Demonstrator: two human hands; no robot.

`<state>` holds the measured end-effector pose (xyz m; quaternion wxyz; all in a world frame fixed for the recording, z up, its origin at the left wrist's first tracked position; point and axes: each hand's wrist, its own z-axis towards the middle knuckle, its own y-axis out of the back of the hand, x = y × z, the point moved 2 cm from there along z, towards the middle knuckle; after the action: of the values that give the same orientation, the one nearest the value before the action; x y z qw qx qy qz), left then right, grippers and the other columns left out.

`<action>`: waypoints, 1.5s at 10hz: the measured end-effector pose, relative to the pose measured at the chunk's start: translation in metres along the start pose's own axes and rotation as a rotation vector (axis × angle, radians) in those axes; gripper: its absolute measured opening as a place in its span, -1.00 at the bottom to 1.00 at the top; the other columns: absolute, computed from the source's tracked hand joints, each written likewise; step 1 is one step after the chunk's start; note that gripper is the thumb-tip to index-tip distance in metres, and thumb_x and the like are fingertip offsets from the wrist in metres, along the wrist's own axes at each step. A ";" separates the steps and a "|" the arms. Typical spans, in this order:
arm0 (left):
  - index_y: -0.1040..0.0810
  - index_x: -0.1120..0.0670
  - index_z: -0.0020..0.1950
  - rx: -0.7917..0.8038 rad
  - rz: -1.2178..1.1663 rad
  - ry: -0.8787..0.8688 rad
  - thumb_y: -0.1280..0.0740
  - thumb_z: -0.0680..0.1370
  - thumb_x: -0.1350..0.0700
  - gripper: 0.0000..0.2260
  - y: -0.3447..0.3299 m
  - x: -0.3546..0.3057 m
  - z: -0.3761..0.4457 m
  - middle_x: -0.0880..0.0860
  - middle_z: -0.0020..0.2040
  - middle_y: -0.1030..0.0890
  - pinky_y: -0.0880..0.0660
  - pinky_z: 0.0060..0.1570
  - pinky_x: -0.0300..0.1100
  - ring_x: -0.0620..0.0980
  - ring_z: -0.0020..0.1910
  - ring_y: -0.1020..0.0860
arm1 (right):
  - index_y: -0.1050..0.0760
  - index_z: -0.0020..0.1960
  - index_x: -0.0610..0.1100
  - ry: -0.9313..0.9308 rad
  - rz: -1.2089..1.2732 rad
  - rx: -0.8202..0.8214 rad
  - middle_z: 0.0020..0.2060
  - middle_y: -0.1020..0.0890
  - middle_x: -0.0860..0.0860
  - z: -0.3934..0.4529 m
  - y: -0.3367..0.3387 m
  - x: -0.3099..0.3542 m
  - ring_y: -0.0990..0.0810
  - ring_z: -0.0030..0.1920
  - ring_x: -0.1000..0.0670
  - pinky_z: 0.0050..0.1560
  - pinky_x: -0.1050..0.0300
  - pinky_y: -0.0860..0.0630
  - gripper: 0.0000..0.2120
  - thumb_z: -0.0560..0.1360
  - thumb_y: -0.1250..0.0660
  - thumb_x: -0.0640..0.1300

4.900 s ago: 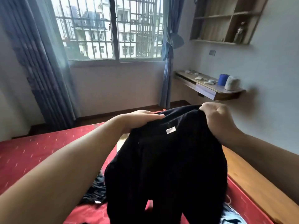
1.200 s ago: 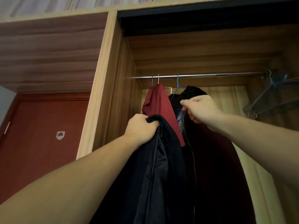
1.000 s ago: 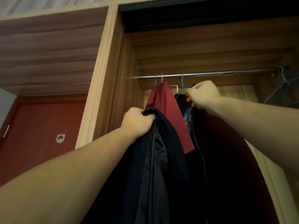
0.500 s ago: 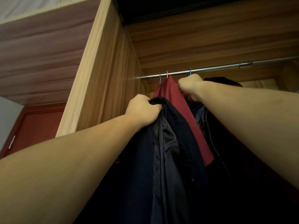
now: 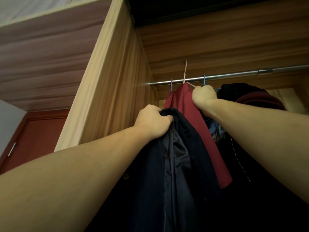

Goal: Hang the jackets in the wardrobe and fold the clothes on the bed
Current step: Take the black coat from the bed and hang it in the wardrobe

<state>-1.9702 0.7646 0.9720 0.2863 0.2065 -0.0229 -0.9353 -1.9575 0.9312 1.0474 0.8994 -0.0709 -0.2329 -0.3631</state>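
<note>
Up at the wardrobe (image 5: 108, 77) now, and both arms are raised toward the rail (image 5: 234, 77). The left hand (image 5: 153, 123) is bunched tight on the collar of a dark navy jacket (image 5: 175, 164), fingers curled right into the fabric, and the jacket hangs straight down from that fist, clear of the rail; holding it by the collar looks like a way to keep its weight up and its shoulders ready for a hanger. The right hand (image 5: 204, 97) is up just under the rail, fingers closed, apparently pinching the pale pink hanger (image 5: 185, 71), whose hook stands above the rail rather than over it, so my read is that this hanger is being lifted off for the navy jacket. Just beside that fist hangs a red garment (image 5: 185, 104), and whether it sits on the pink hanger or on the purple one I cannot tell. Count it up: three hanger hooks at the rail, namely a purple hook (image 5: 171, 82), the pink one and a blue hook (image 5: 204, 80). Garments: the navy one in hand, the red one, and a dark jacket with a zip (image 5: 250, 164) to the right, topped by dark and maroon folds. One rail, two hands, both busy
</note>
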 end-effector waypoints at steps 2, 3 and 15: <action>-0.46 0.05 -0.45 0.018 -0.029 -0.071 -0.40 0.44 -0.04 -0.68 -0.006 -0.002 0.003 -0.06 -0.48 -0.51 -0.32 -0.47 -0.26 -0.06 -0.43 -0.52 | -0.48 0.25 -0.32 -0.054 -0.251 -0.052 0.25 -0.53 -0.26 -0.013 0.003 -0.026 -0.50 0.23 -0.25 0.10 0.05 -0.38 -0.56 0.63 -0.07 -0.01; -0.48 0.06 -0.43 0.026 -0.027 -0.096 -0.39 0.44 -0.06 -0.69 -0.009 -0.005 -0.002 -0.07 -0.47 -0.52 -0.33 -0.47 -0.25 -0.07 -0.42 -0.53 | -0.54 0.13 -0.33 -0.047 -0.261 -0.061 0.14 -0.58 -0.26 -0.025 0.006 -0.039 -0.53 0.17 -0.25 0.03 0.06 -0.38 -0.59 0.63 -0.08 -0.04; -0.39 0.10 -0.45 0.225 0.170 -0.021 -0.37 0.50 0.05 -0.64 0.062 -0.211 -0.234 0.00 -0.46 -0.48 -0.36 -0.36 -0.14 -0.02 -0.42 -0.46 | -0.54 -0.41 -0.16 -0.274 -0.006 0.395 -0.46 -0.66 0.01 -0.298 0.281 0.003 -0.67 -0.26 -0.06 -0.21 0.15 -0.47 -0.56 0.55 -0.23 0.06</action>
<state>-1.6856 0.8456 0.8466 0.3395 0.2246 -0.1481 -0.9013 -1.6531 1.0449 0.7985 0.8547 0.0586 -0.4193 -0.3003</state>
